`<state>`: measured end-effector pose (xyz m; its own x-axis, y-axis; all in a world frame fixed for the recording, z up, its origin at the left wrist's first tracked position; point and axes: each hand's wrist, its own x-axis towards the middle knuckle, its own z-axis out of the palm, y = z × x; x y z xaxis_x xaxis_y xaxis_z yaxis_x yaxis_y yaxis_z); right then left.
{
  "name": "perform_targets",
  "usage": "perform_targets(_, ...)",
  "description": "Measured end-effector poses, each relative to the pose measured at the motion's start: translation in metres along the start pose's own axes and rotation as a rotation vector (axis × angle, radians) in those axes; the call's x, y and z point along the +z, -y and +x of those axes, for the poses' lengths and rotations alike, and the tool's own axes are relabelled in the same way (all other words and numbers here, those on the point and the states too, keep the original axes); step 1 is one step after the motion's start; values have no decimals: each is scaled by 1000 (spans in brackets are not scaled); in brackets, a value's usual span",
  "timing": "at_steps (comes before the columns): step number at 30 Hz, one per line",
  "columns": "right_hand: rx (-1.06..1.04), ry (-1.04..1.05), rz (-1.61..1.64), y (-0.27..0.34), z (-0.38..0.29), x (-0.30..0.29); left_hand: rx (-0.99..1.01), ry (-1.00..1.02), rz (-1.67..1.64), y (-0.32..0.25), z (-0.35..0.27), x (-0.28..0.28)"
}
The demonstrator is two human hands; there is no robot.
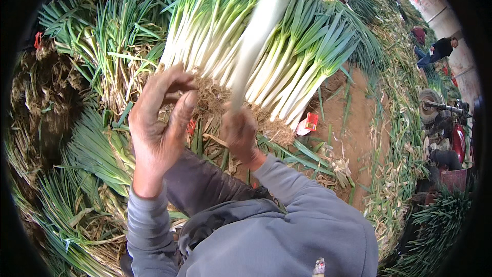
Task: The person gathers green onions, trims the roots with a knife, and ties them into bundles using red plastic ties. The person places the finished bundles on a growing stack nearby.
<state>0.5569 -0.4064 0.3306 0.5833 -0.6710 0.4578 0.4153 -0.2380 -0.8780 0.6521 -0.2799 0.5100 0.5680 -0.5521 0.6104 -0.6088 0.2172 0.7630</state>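
Note:
My right hand (241,134) grips a long green onion (259,32) by its root end. Its pale stalk rises away from me, blurred, with the green top cut off by the upper edge of the picture. My left hand (163,127) is raised to the left, empty, thumb and fingers apart. Beyond both hands lies a broad row of peeled green onions (219,42), white stalks side by side, leaves pointing away. Their tangled brown roots (280,131) face me. Part of the row is hidden behind the held stalk.
Unpeeled green onions (119,46) with dry leaves lie to the left, and more (102,146) beside my knee. A red and white packet (308,123) sits by the roots. Stripped leaves (399,184) litter the ground to the right, near a wheeled vehicle (447,138). People (440,50) are farther off.

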Motion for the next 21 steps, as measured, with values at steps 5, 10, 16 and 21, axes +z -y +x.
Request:
perform_targets(5, 177, -390, -239, -63, 50, -107, -200, 22, 89, 45, -43, -39)
perform_targets(10, 304, -622, -865, -170, 71, -216, -557, -185, 79, 94, -110, -96)
perform_targets(16, 824, -550, -861, -261, 64, -309, -825, -489, 304, 128, -195, -162)
perform_targets(21, 863, -560, -657, -256, 61, -301, -1091, -506, 334, 146, -266, -181)
